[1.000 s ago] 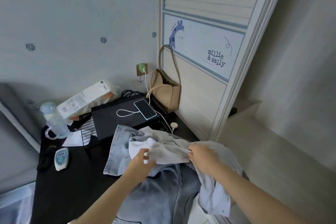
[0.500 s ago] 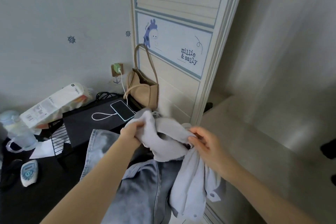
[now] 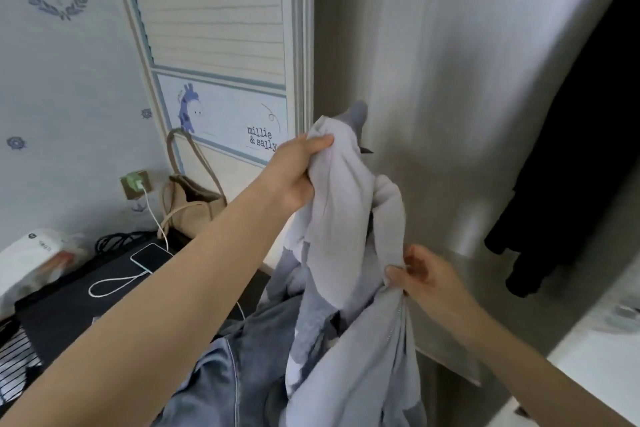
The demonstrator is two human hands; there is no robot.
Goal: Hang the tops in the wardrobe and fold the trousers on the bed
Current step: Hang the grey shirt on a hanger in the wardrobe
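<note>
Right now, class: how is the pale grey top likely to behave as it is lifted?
Probably floppy: the pale grey top sags in folds between the left hand and right hand. Likely light, since a pinch holds it. Its loose lower part may swing or snag.

Wardrobe interior (image 3: 485, 80) smeared by motion blur; dark garment (image 3: 540, 218) inside unidentifiable. Light top (image 3: 346, 218) and jeans (image 3: 214, 388) cut off at bottom edge. Left hand (image 3: 294, 177) fingers buried in the top's folds; white packet (image 3: 31, 260) blurred, cropped left.
</note>
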